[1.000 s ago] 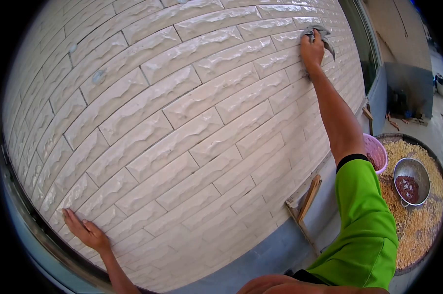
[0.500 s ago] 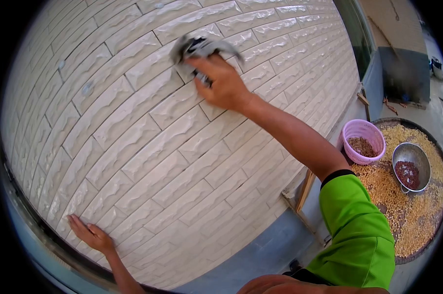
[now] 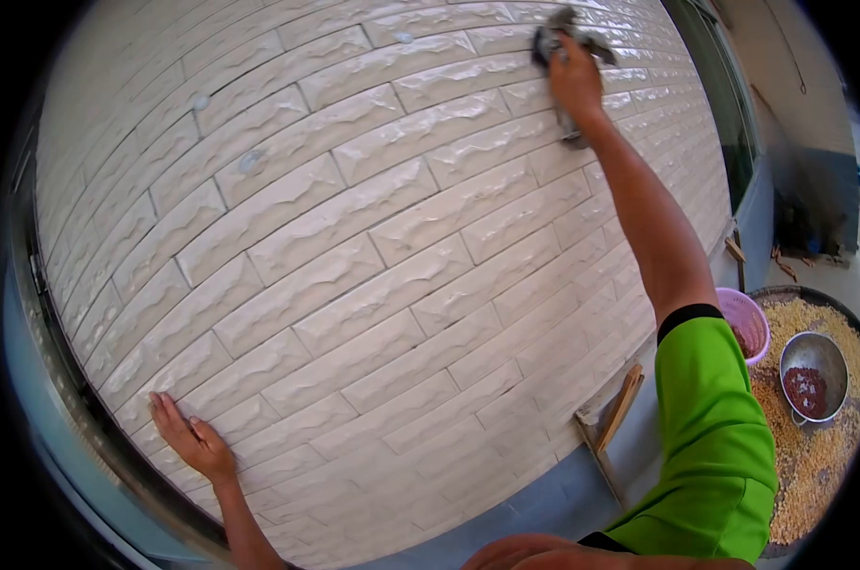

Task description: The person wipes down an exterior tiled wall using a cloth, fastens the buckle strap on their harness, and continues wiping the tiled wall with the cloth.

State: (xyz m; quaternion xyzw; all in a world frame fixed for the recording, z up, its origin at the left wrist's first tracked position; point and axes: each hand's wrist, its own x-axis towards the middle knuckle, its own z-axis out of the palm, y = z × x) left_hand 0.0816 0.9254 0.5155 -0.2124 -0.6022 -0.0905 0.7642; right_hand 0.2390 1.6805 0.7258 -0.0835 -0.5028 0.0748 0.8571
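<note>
- Two bare hands are reaching to the tiled wall [image 3: 401, 275], and the raised, uneven tile faces may be risking scraped knuckles if the right hand [image 3: 575, 81] is pressing hard.
- Loose folds of the grey cloth [image 3: 547, 46] are hanging past the fingers, so an end could be snagging on a rough edge and pulling free.
- Glossy tiles may be giving the left hand [image 3: 194, 442] poor grip, making a slip possible under body weight.
- The green sleeve [image 3: 710, 418] is showing close beside the pink basket [image 3: 748, 328]; a low elbow swing could be knocking it, though depth is unclear.
- At upper right, the cloth is bunching under and around the right hand, whose blurred fingers are curling onto it.
- At lower left, well apart from the cloth, the left hand is lying open against the wall, holding nothing.
</note>
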